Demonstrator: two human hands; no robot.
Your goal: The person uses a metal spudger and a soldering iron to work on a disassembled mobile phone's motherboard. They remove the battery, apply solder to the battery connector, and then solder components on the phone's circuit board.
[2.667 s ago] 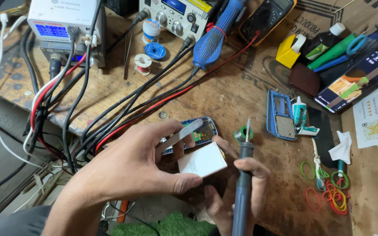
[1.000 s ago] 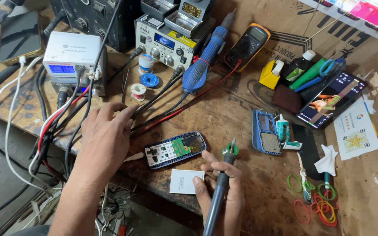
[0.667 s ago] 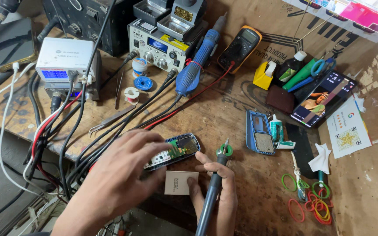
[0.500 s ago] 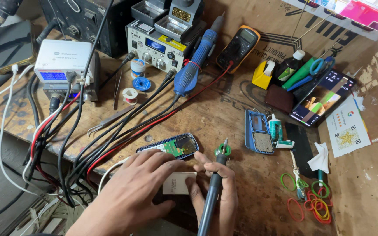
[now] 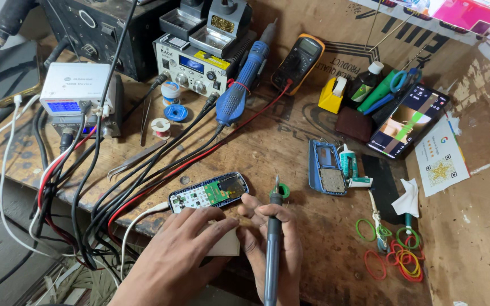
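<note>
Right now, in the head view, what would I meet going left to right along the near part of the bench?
Left hand on a small white card → right hand holding a grey screwdriver → coloured rubber bands. The opened phone circuit board lies just beyond the hands.

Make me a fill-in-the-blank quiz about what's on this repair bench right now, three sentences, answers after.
1. The right hand holds a grey ____ upright.
2. The left hand rests on a small ____ card at the bench edge.
3. The opened phone shows a ____ circuit board, just beyond both hands.

Missing words: screwdriver; white; green
</note>
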